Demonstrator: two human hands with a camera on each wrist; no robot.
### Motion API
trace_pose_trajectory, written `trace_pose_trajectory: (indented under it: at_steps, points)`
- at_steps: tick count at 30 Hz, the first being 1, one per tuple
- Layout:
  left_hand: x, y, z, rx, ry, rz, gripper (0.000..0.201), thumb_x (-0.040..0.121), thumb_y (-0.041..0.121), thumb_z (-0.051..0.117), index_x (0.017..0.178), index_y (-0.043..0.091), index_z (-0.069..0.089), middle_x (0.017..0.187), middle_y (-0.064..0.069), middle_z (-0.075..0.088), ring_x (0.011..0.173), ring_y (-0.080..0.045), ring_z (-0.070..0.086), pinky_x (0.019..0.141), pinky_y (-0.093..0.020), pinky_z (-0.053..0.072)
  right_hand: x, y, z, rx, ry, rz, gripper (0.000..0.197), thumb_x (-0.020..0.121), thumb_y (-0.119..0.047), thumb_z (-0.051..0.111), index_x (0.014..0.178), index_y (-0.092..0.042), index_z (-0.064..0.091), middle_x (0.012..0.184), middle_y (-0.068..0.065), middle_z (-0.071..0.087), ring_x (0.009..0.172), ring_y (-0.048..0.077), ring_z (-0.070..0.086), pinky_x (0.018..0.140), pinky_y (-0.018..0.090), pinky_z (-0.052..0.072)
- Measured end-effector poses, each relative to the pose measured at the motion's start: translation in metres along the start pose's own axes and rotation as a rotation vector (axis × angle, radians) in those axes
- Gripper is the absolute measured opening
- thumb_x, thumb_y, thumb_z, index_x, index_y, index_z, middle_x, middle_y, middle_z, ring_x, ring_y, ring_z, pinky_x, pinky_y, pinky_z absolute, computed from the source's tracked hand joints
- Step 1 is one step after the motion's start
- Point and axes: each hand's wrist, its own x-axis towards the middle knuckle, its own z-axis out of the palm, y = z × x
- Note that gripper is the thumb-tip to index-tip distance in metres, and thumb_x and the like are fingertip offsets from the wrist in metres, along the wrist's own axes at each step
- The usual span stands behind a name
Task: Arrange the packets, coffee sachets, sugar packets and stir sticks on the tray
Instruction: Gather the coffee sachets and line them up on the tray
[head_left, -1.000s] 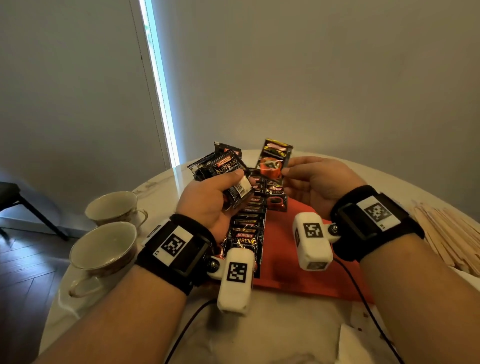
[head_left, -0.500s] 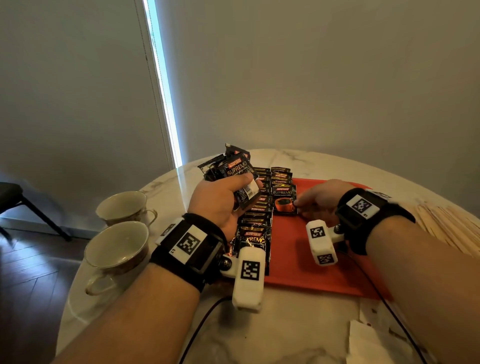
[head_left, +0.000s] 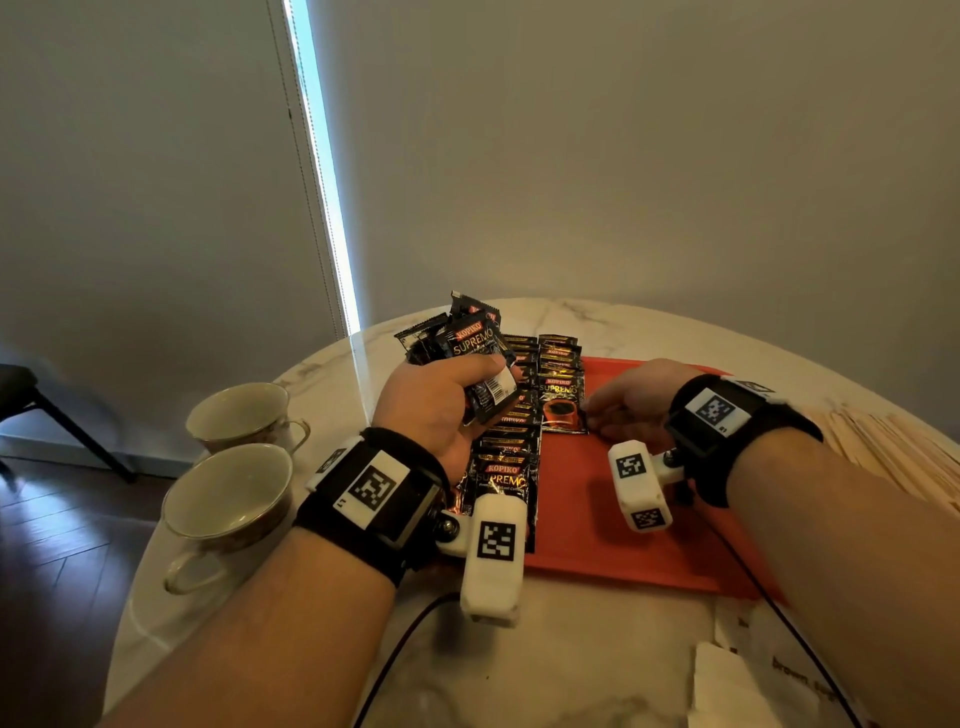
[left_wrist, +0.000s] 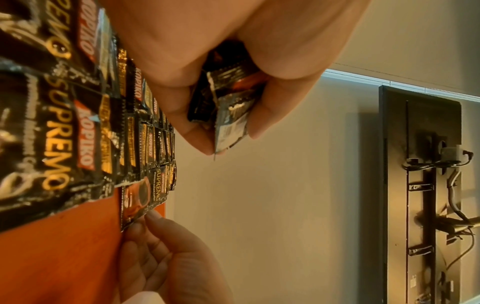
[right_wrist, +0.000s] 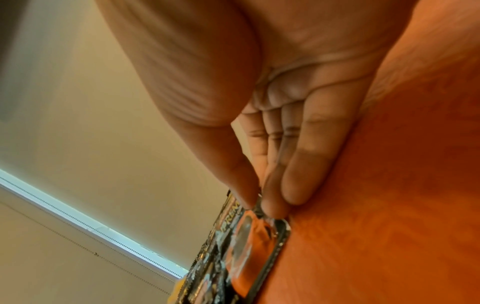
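Note:
My left hand (head_left: 436, 410) grips a bunch of black coffee sachets (head_left: 467, 348) and holds it above the left row of sachets (head_left: 506, 467) on the red tray (head_left: 623, 535). In the left wrist view the fingers (left_wrist: 259, 115) curl round the bunch (left_wrist: 228, 102). A second, shorter row lies to the right. Its nearest sachet (head_left: 562, 410) lies flat on the tray. My right hand (head_left: 623, 400) pinches that sachet's right edge, thumb and fingertips (right_wrist: 272, 209) on the sachet (right_wrist: 246, 246). A pile of wooden stir sticks (head_left: 893, 447) lies right of the tray.
Two empty teacups (head_left: 228, 493) (head_left: 239, 415) stand on the marble table (head_left: 519, 675) left of my left arm. White paper packets (head_left: 753, 680) lie at the table's near right. A black cable (head_left: 395, 649) runs across the near tabletop. The tray's right half is bare.
My right hand brought one sachet down from the air onto the tray at the near end of the second row and stays on its edge. The left hand kept its bunch.

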Motion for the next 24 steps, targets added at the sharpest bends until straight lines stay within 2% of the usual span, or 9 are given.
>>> trace_pose_trajectory:
  at_steps: [5,7,10,12,15,17,20,22,24]
  points:
    - [-0.003,0.000,0.002,0.010,-0.050,-0.020,0.015,0.092,-0.008,0.064,0.104,0.001,0.063,0.093,-0.018,0.079,0.091,-0.028,0.079,0.064,-0.033,0.061,-0.002,0.003,-0.005,0.127,-0.014,-0.030,0.012,0.088,-0.004,0.074,0.097,0.003,0.069,0.084,0.014,0.073,0.077,0.023,0.070,0.070,0.033,0.058]
    - [-0.004,0.000,0.003,0.032,-0.084,-0.030,0.013,0.091,-0.008,0.064,0.102,0.000,0.064,0.095,-0.020,0.079,0.089,-0.028,0.079,0.063,-0.034,0.061,-0.009,0.002,-0.004,0.232,-0.036,-0.103,0.014,0.090,-0.012,0.074,0.098,-0.003,0.067,0.077,0.008,0.067,0.068,0.019,0.064,0.069,0.033,0.056]
    - [-0.009,0.000,0.005,0.059,-0.116,-0.040,0.012,0.086,-0.009,0.069,0.096,-0.003,0.069,0.094,-0.022,0.078,0.081,-0.030,0.078,0.063,-0.036,0.063,-0.029,-0.006,0.000,0.311,-0.213,-0.256,0.031,0.083,-0.031,0.079,0.104,-0.012,0.069,0.073,0.000,0.062,0.060,0.013,0.059,0.061,0.029,0.051]
    - [-0.011,-0.002,0.006,0.075,-0.145,-0.018,0.025,0.080,-0.010,0.072,0.104,-0.002,0.073,0.101,-0.023,0.077,0.087,-0.035,0.077,0.074,-0.044,0.064,-0.044,-0.013,0.004,0.253,-0.342,-0.335,0.040,0.071,-0.041,0.082,0.100,-0.015,0.070,0.077,0.001,0.064,0.062,0.013,0.059,0.063,0.031,0.049]
    - [-0.015,-0.004,0.007,0.133,-0.194,0.043,0.041,0.074,-0.008,0.075,0.114,0.002,0.074,0.109,-0.022,0.077,0.100,-0.040,0.075,0.089,-0.053,0.060,-0.057,-0.017,0.013,0.113,-0.373,-0.432,0.036,0.065,-0.036,0.086,0.088,-0.017,0.066,0.074,0.001,0.065,0.060,0.012,0.057,0.067,0.034,0.049]
    - [-0.016,-0.003,0.007,0.133,-0.198,0.055,0.043,0.076,-0.006,0.076,0.118,0.002,0.072,0.109,-0.021,0.077,0.102,-0.040,0.075,0.091,-0.053,0.060,-0.057,-0.017,0.017,0.120,-0.336,-0.462,0.031,0.068,-0.027,0.087,0.085,-0.016,0.064,0.068,-0.001,0.065,0.056,0.012,0.058,0.069,0.037,0.050]
    - [-0.016,0.000,0.008,0.014,-0.173,0.001,0.039,0.081,0.015,0.077,0.118,0.004,0.072,0.107,-0.018,0.078,0.095,-0.035,0.077,0.080,-0.047,0.063,-0.057,-0.018,0.014,0.165,-0.301,-0.502,0.021,0.078,-0.017,0.081,0.090,-0.011,0.065,0.071,0.002,0.070,0.057,0.013,0.064,0.067,0.037,0.053]
    - [-0.014,0.004,0.009,-0.063,-0.149,-0.025,0.022,0.093,0.014,0.068,0.112,0.003,0.071,0.098,-0.016,0.079,0.084,-0.030,0.078,0.068,-0.042,0.064,-0.057,-0.020,0.010,0.220,-0.265,-0.525,0.011,0.088,-0.008,0.073,0.097,-0.006,0.067,0.078,0.007,0.073,0.060,0.015,0.067,0.065,0.036,0.055]
    - [-0.011,0.004,0.009,-0.104,-0.086,0.000,0.017,0.098,0.010,0.065,0.111,0.000,0.069,0.091,-0.015,0.079,0.079,-0.028,0.078,0.065,-0.041,0.065,-0.056,-0.023,0.006,0.274,-0.167,-0.534,0.011,0.091,-0.006,0.071,0.101,-0.003,0.067,0.087,0.015,0.073,0.066,0.020,0.070,0.060,0.034,0.058]
